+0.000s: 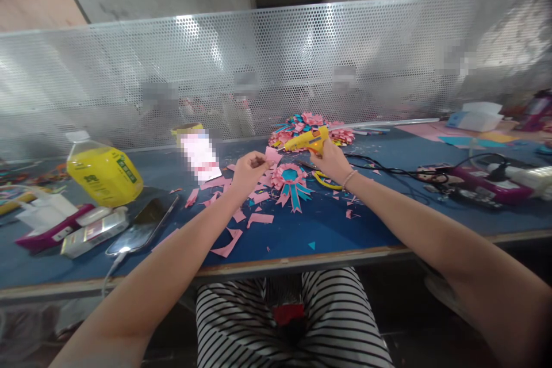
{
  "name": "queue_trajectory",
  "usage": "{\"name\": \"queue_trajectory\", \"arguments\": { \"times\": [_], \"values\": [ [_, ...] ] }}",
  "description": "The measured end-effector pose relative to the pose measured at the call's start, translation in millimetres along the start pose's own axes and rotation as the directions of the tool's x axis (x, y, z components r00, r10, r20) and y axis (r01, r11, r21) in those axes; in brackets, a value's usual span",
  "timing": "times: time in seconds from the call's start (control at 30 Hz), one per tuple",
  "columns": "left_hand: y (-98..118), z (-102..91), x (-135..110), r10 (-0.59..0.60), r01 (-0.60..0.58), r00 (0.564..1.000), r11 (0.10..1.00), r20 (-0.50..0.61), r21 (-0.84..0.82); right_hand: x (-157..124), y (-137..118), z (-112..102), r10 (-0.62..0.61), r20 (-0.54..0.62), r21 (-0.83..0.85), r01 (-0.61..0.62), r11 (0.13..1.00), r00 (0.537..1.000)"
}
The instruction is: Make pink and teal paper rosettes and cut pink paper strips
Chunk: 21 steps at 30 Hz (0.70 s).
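My left hand (pixel 249 171) is closed in a pinch on a small pink paper piece (pixel 273 155), held up over the blue table (pixel 336 230). My right hand (pixel 328 158) grips a yellow glue gun (pixel 307 140) whose nozzle points left at that paper piece. Just below both hands lies a pink and teal paper rosette (pixel 291 179) with ribbon tails. Pink paper scraps (pixel 259 219) are scattered around it.
A pile of finished rosettes (pixel 311 127) sits behind the hands near a perforated metal screen (pixel 276 69). At left are a yellow bottle (pixel 103 172), a phone (pixel 142 225) and tissue packs (pixel 52 224). Cables and a pink case (pixel 478 187) lie at right.
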<state>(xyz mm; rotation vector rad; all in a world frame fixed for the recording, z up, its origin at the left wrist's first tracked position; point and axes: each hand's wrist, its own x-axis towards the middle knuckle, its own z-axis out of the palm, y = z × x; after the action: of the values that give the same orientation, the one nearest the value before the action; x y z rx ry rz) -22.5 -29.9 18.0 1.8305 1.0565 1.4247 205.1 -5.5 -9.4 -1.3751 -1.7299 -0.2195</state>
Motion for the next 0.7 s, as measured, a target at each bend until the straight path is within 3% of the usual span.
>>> {"name": "queue_trajectory", "arguments": {
  "times": [0.2, 0.57, 0.7],
  "values": [
    [-4, -0.1, 3, -0.005, 0.001, 0.999, 0.996, -0.048, -0.087, -1, -2, 0, -0.002, -0.039, 0.056, 0.004, 0.998, 0.999],
    [-4, 1.2, 3, -0.056, 0.040, 0.996, 0.975, -0.067, -0.219, -2, -21, -13, 0.183, 0.028, 0.232, -0.185, 0.955, 0.983],
    [-4, 0.6, 3, -0.046, 0.033, 0.997, 0.982, -0.069, -0.187, -3, -21, -13, 0.153, 0.013, 0.266, -0.151, 0.952, 0.988]
  ]
}}
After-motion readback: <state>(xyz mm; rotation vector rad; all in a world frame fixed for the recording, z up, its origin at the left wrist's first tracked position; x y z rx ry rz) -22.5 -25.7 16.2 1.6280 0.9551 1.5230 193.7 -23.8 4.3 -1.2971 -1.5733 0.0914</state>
